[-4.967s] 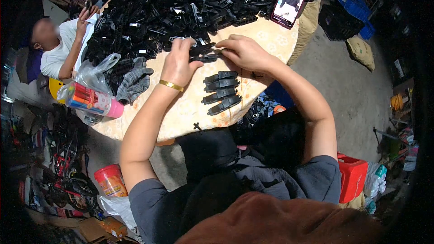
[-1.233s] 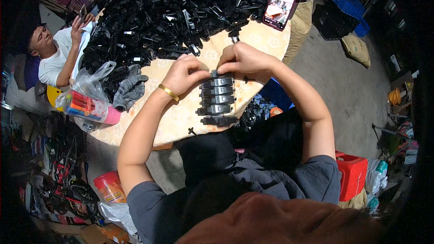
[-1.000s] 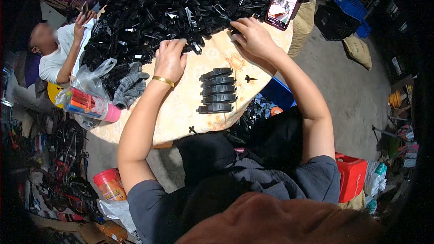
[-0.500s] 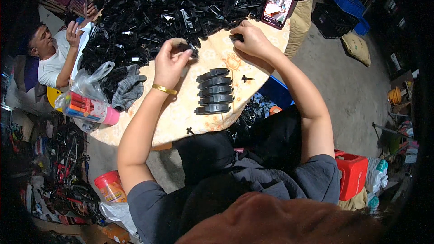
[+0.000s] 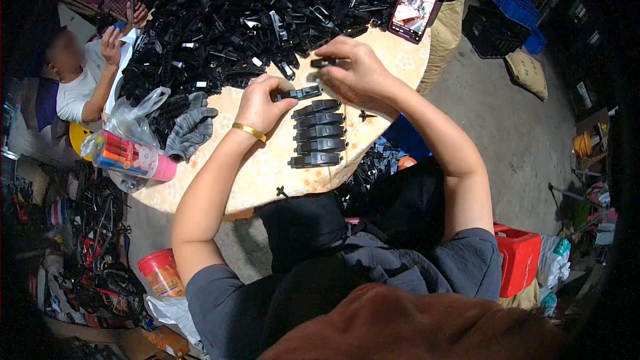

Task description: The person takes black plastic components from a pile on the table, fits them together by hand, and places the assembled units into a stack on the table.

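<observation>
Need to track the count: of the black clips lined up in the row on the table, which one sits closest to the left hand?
The top clip of the row, farthest from the person. It lies just below the clip that the left hand holds; the other four run down toward the table edge.

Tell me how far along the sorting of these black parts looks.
Done: a short stack of black pieces lined up on the table. In hand: left hand and right hand each hold one black piece. Left: the large black heap.

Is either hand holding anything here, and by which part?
Left hand pinches a black plastic piece by its left end; right hand holds a smaller black piece at its right end.
</observation>
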A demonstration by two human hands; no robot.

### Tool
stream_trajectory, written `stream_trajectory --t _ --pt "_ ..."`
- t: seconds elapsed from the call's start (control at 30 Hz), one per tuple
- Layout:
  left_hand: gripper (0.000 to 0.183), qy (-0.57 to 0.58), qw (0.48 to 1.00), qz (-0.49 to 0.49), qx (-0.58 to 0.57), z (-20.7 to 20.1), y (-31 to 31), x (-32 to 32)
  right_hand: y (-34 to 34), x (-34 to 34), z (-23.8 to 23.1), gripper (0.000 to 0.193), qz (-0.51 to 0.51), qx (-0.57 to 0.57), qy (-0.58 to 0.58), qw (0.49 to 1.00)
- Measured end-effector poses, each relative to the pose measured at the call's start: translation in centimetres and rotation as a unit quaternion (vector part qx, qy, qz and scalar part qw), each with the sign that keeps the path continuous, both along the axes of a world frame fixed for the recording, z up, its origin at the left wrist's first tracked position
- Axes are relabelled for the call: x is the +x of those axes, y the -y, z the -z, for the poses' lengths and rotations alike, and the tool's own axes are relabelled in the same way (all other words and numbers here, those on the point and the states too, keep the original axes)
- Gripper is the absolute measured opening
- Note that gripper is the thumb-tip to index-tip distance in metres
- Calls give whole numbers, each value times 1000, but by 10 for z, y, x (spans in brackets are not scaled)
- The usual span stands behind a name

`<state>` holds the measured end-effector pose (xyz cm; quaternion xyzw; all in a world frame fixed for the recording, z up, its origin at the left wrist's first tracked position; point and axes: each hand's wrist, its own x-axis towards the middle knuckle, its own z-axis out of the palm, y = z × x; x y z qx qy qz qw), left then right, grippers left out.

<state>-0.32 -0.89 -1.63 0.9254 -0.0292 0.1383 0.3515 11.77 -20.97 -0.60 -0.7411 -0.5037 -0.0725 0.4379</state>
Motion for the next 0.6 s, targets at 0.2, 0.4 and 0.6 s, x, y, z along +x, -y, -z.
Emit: stream_trajectory --t 0.2,0.4,0.6 --pt "24 -1 1000 2 -4 2 2 0 -5 -17 -5 34 -24 -137 14 990" --pt "24 22 999 7 37 0 4 0 0 -18 -8 31 -5 -112 46 993" --pt "21 11 1000 -8 15 0 5 -1 -4 -28 -14 27 107 -224 99 964"
